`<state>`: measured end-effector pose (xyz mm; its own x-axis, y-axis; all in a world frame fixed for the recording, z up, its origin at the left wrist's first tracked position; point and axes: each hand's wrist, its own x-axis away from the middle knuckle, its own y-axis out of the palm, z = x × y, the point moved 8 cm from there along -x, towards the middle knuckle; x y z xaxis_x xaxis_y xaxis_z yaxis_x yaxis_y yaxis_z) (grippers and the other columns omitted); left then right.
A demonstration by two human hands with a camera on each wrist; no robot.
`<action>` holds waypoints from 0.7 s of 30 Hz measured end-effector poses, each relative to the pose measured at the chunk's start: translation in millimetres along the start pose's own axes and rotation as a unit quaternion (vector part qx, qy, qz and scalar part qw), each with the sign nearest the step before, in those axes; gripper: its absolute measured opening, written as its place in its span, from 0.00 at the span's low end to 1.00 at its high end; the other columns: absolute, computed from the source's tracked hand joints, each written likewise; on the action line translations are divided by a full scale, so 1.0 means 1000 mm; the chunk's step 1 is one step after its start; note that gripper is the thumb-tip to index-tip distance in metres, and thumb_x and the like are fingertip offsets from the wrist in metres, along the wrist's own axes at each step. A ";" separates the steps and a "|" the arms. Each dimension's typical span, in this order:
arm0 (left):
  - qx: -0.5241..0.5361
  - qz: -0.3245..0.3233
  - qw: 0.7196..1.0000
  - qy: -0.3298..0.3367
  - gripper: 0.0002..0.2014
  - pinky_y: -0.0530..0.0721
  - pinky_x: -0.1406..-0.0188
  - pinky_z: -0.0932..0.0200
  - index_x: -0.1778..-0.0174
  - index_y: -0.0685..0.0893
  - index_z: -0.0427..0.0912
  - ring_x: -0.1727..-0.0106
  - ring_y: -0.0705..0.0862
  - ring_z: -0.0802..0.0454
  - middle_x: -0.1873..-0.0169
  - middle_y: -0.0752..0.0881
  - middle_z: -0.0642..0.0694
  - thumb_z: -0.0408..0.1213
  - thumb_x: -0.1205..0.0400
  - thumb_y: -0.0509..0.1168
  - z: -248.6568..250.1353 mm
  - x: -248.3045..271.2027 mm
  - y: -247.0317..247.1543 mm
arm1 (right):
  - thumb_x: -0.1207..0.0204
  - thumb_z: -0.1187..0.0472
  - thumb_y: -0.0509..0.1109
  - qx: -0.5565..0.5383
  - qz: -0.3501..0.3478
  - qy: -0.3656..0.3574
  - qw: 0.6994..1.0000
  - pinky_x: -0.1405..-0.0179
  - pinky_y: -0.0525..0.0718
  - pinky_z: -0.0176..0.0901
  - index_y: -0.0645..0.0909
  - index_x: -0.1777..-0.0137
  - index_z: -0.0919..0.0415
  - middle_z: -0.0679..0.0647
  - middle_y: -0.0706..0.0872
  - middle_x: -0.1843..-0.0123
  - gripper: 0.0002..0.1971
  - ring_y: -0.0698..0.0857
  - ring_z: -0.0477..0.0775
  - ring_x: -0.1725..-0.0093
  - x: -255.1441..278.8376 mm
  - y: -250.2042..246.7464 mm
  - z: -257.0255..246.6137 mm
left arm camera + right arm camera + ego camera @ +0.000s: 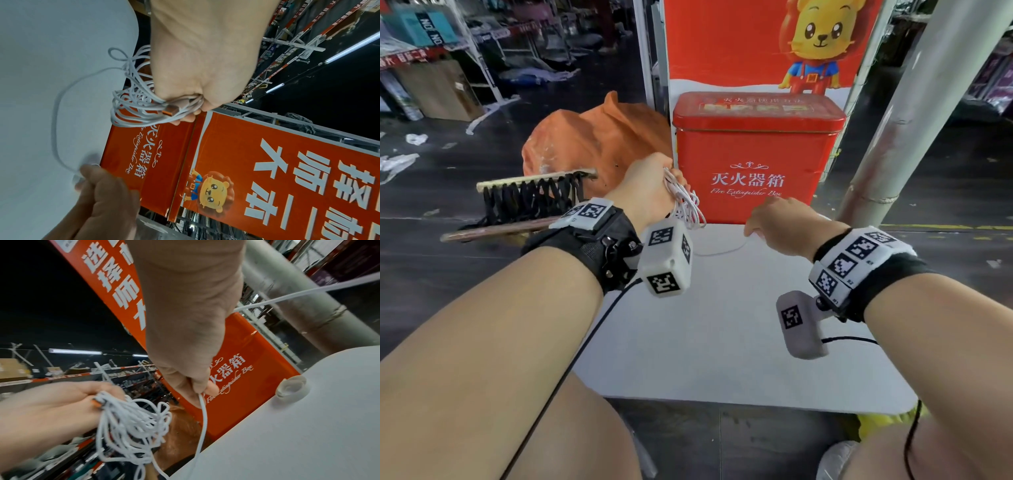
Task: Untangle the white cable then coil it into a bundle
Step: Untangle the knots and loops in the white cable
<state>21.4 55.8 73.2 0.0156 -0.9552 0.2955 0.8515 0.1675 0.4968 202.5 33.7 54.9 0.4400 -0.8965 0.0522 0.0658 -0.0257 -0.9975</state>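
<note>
My left hand [654, 181] is raised over the far left edge of the white table [722, 325] and grips a bunch of white cable [686, 205] loops. The loops hang tangled below the fist [205, 65]. A plug with an orange insert [174, 112] sticks out of the bunch [133, 104]. One loose strand [57, 113] curves from the bunch down over the table to my right hand [763, 222]. There the thumb and fingers [205, 386] pinch the strand [203, 418]. The bunch [131, 426] sits to the left of it in the left hand [41, 410].
A red fire extinguisher box [756, 154] stands right behind the table's far edge. An orange sack [592, 137] and a wooden frame with black netting [530, 198] lie to the left. A grey pillar [928, 102] rises at right. A clear tape roll [292, 387] sits on the table.
</note>
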 end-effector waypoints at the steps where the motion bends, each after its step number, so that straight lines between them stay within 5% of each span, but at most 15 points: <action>1: -0.006 0.002 1.000 -0.002 0.15 0.75 0.70 0.57 0.72 0.63 0.42 0.85 0.68 0.51 0.82 0.68 0.47 0.26 0.19 0.51 -0.002 -0.002 0.000 | 0.22 0.71 0.58 0.002 0.006 -0.017 1.000 0.50 0.77 0.46 0.82 0.40 0.47 0.48 0.83 0.45 0.21 0.80 0.55 0.45 -0.001 -0.003 -0.007; 5: -0.041 0.018 0.999 -0.011 0.16 0.76 0.72 0.57 0.71 0.63 0.41 0.83 0.69 0.51 0.85 0.68 0.47 0.28 0.16 0.50 -0.008 -0.009 -0.004 | 0.20 0.72 0.57 -0.119 0.026 -0.065 0.990 0.63 0.75 0.38 0.79 0.45 0.57 0.48 0.84 0.56 0.13 0.83 0.50 0.54 0.000 -0.024 -0.029; 9: -0.074 0.021 0.997 -0.020 0.17 0.75 0.69 0.55 0.70 0.64 0.41 0.83 0.71 0.51 0.87 0.70 0.46 0.31 0.13 0.50 -0.012 -0.008 -0.006 | 0.18 0.65 0.62 -0.168 0.057 -0.088 0.980 0.52 0.80 0.47 0.81 0.50 0.60 0.51 0.83 0.56 0.06 0.80 0.52 0.55 0.005 -0.044 -0.032; 12: -0.108 0.005 0.994 -0.029 0.15 0.75 0.68 0.57 0.68 0.67 0.40 0.82 0.74 0.53 0.77 0.72 0.46 0.33 0.13 0.52 -0.014 -0.006 -0.005 | 0.19 0.61 0.66 -0.150 0.132 -0.128 0.971 0.51 0.75 0.45 0.84 0.49 0.60 0.52 0.81 0.55 0.07 0.73 0.48 0.52 0.005 -0.061 -0.037; 16: -0.144 -0.036 0.988 -0.048 0.16 0.77 0.66 0.57 0.66 0.71 0.39 0.78 0.77 0.52 0.79 0.75 0.47 0.38 0.12 0.55 -0.016 -0.001 0.003 | 0.21 0.58 0.68 -0.094 0.208 -0.158 0.961 0.52 0.70 0.46 0.87 0.51 0.56 0.55 0.78 0.54 0.07 0.74 0.53 0.53 0.008 -0.079 -0.044; 21: -0.169 -0.092 0.977 -0.086 0.18 0.73 0.64 0.59 0.67 0.72 0.41 0.75 0.75 0.53 0.76 0.74 0.48 0.42 0.11 0.52 -0.020 0.009 0.016 | 0.21 0.51 0.67 -0.017 0.183 -0.146 0.972 0.46 0.64 0.45 0.86 0.47 0.50 0.51 0.70 0.52 0.09 0.72 0.56 0.49 0.006 -0.079 -0.047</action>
<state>46.3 44.6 67.6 -0.2183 -0.9015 0.3738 0.9565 -0.1217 0.2652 158.0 9.1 131.8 0.6636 -0.6854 -0.2997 -0.1702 0.2519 -0.9527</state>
